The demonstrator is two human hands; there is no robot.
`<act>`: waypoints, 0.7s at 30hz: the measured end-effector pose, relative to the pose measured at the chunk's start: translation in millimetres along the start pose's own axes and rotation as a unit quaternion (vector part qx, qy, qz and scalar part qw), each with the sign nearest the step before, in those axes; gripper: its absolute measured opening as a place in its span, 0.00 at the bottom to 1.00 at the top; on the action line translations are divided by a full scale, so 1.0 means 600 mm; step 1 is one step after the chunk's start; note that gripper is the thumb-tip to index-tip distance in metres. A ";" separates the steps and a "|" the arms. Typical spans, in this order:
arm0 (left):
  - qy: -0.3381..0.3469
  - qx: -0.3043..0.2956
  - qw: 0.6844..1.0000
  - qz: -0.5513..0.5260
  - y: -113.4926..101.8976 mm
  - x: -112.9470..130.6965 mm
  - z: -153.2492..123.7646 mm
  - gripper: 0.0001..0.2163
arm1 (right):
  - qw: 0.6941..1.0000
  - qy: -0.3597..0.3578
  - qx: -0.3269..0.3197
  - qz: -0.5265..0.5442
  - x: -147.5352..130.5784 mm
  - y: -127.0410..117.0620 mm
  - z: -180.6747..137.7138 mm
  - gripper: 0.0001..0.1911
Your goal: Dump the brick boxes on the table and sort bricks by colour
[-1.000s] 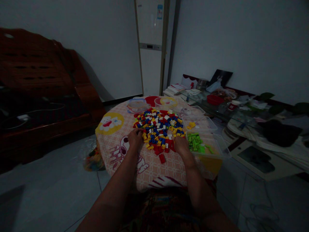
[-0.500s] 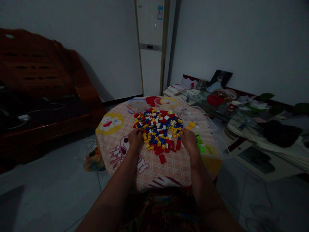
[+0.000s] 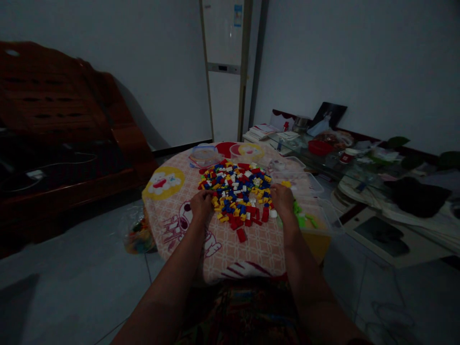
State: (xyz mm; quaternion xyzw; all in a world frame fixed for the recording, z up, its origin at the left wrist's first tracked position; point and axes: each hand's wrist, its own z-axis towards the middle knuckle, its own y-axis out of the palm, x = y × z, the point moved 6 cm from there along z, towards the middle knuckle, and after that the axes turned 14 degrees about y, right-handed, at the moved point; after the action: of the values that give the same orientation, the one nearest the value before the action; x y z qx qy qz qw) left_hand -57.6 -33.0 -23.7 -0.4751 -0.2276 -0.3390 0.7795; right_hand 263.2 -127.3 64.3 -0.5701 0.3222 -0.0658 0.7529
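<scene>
Many mixed toy bricks [image 3: 235, 190] lie heaped on the tablecloth [image 3: 251, 249], while I see green bricks [image 3: 302, 222] already apart in a clear plastic tray [image 3: 324, 218]. Left hand [image 3: 201, 205] and right hand [image 3: 283, 199] flank the heap; I cannot tell whether either grips anything.

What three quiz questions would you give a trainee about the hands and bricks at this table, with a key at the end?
1. Multiple choice: what colour are the toy building bricks visible in the nearest clear plastic box, by the right hand? A red, B green, C blue.
2. True or false: the left hand is at the left edge of the mixed brick pile.
3. Fill in the blank: the loose brick closest to the person, on the patterned tablecloth, is (blank).

Key: 1 B, green; 2 true; 3 red.
</scene>
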 end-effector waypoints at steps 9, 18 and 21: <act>-0.005 -0.004 1.000 -0.004 -0.004 0.005 -0.002 0.15 | 0.988 -0.074 -0.116 -0.064 -0.063 0.092 -0.075 0.13; -0.004 0.001 1.000 0.000 -0.002 0.002 -0.001 0.15 | 0.983 -0.071 -0.130 -0.112 -0.069 0.098 -0.078 0.14; 0.001 -0.001 1.000 0.001 -0.001 0.000 0.000 0.15 | 0.980 -0.078 -0.139 -0.116 -0.070 0.101 -0.078 0.15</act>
State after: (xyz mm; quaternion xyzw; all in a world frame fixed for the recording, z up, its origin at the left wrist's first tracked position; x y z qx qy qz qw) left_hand -57.9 -33.2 -23.4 -0.4762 -0.2258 -0.3387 0.7794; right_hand 187.7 -125.0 20.2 -0.7061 0.2006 -0.0626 0.6763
